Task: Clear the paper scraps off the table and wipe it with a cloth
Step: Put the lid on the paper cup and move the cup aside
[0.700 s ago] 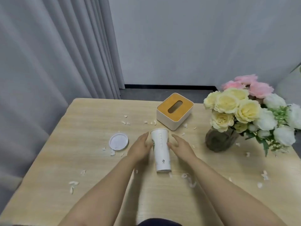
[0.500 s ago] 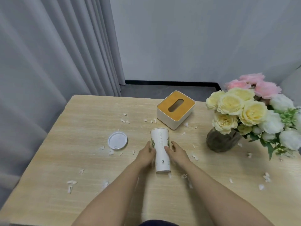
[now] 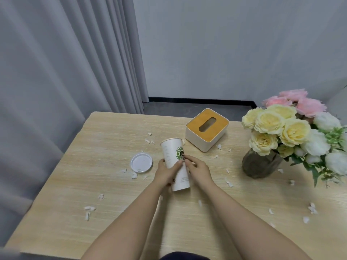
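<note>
Small white paper scraps [image 3: 89,208] lie scattered across the pale wooden worktop [image 3: 105,139], several beside a white lid [image 3: 141,163]. None touch the fingers: the left hand [image 3: 166,175] and right hand [image 3: 199,170] wrap a tall white cup [image 3: 174,162] standing mid-worktop, scraps all around.

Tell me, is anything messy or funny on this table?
Yes. Small white paper scraps lie scattered across the light wooden table. The round white plastic lid sits off its tall white paper cup, which both hands hold, left hand and right hand.
</note>
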{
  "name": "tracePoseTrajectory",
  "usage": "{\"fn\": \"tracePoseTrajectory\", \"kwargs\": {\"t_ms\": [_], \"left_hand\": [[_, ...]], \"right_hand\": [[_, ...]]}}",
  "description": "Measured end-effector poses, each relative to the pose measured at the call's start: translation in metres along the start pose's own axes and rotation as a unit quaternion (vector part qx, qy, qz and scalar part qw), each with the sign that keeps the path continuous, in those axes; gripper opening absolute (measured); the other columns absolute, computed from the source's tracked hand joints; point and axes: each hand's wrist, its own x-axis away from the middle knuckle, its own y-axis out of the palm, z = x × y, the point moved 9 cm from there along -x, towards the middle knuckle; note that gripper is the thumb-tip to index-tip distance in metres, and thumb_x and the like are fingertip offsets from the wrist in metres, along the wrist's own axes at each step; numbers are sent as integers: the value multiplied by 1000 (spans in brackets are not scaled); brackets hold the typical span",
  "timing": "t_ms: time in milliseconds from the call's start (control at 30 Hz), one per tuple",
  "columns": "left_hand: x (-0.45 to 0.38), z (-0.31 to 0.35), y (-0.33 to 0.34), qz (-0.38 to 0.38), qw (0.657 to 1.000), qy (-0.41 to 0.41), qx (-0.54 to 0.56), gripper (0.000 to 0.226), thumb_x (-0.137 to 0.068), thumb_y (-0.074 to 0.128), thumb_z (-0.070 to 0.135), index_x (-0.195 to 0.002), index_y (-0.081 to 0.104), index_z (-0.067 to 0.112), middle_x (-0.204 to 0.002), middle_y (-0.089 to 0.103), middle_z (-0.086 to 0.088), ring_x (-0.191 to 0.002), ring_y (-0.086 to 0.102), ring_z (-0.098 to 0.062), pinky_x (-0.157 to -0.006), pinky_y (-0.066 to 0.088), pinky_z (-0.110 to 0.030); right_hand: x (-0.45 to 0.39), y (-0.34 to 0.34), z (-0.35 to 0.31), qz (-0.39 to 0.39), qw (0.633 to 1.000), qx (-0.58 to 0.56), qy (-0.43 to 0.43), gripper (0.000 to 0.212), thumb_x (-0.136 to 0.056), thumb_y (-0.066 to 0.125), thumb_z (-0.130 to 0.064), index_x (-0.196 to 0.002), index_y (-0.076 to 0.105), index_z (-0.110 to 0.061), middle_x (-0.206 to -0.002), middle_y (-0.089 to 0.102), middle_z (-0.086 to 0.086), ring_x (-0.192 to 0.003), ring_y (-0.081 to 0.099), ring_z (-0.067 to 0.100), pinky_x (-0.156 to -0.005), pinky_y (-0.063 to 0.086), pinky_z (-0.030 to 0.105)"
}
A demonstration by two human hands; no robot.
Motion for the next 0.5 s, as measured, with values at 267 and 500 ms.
{"fn": "tracePoseTrajectory", "kwargs": {"t_ms": [267,500], "left_hand": [[19,-12,-45,-43,996,13,73,76,-76,76,32,-137,33,20,-124,58,-5,-103,62,-20,-72,53,-36],[30,-20,-101,-9,999,18,37,62,-73,70,57,-122,53,24,-116,61,5,-101,59,-11,-80,49,-36]], "right_hand": [[1,46,-18,-68,991,-101,48,32,-93,57,-24,-121,57,-9,-119,62,10,-104,62,26,-85,54,40],[16,102,-27,-115,984,-124,64,35,-92,58,-17,-124,54,-4,-110,59,12,-93,59,22,-59,53,23]]}}
